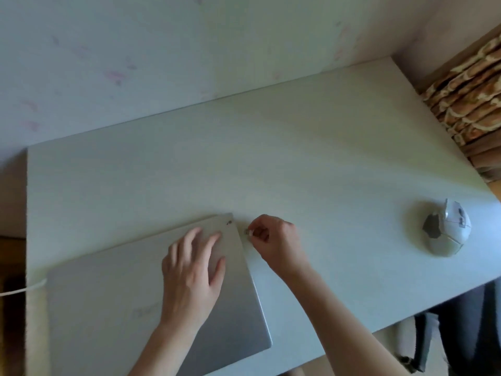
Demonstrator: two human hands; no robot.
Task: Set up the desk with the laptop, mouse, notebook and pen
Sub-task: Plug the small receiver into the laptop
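A closed silver laptop (113, 308) lies on the left part of the white desk (311, 158), turned at a slight angle. My left hand (192, 270) rests flat on its lid with the fingers spread. My right hand (273, 237) is at the laptop's right edge near the far corner, fingers pinched on a small plug-like thing (248, 232) that I cannot make out clearly. A white and grey mouse (447, 232) sits far right on the desk. No notebook or pen is in view.
A white cable (24, 290) runs off the desk's left edge from the laptop. A patterned curtain (471, 104) hangs past the desk's right end. A dark chair or bag (466, 329) is below the front right edge. A pale wall backs the desk.
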